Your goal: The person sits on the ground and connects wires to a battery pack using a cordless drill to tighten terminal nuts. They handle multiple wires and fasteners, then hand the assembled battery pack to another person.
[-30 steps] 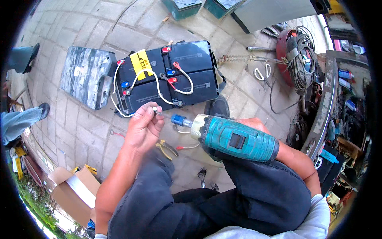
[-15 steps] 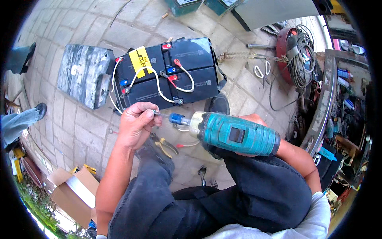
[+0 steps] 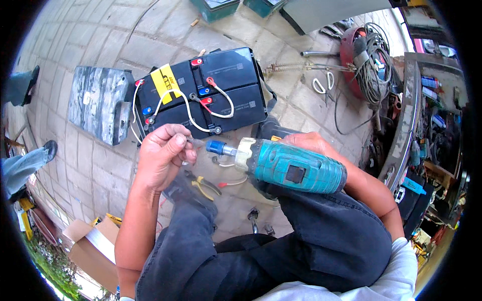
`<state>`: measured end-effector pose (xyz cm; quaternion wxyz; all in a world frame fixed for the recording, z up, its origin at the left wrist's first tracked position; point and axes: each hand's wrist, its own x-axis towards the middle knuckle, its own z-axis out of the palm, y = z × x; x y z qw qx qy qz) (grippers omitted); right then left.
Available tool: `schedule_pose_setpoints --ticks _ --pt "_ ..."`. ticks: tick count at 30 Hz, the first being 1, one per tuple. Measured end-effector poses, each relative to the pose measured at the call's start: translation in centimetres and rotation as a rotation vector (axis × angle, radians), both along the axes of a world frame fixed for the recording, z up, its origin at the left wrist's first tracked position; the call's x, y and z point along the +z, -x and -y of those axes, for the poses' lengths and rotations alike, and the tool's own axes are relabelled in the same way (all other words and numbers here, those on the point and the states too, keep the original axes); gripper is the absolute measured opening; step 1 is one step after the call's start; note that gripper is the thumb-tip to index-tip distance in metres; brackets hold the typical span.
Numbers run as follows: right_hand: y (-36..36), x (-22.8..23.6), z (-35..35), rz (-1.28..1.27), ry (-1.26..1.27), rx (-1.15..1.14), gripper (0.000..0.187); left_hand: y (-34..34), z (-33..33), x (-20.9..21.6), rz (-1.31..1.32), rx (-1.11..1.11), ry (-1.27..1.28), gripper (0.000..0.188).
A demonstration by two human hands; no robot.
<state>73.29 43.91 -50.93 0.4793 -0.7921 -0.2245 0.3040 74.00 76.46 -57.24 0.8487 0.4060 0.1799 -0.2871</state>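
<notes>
Fitting bit into teal drill chuck above paving: left hand fingers pinch bit, right hand wraps drill body. Seating probably unfinished; next needs straight push, chuck tightened.

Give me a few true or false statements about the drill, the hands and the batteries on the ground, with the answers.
1. The right hand holds a teal drill. True.
2. The left hand lies flat on the paving. False: it is raised, pinching a small piece at the drill's tip.
3. White wires link the black batteries. True.
4. The pliers are in the left hand. False: they lie on the ground below it.
5. The cardboard box sits on top of the batteries. False: it stands on the ground at lower left.
</notes>
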Motion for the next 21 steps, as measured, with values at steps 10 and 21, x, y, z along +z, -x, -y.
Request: schedule_pose_setpoints --ticks 10,21 --pt "1.1 -1.3 1.2 0.427 -0.139 -0.018 0.039 -2.3 2.7 1.7 0.099 0.023 0.131 0.033" --pt "1.9 -3.0 4.9 0.398 0.138 -0.143 0.039 -10.1 8.3 -6.6 0.714 -0.517 -1.436 0.034"
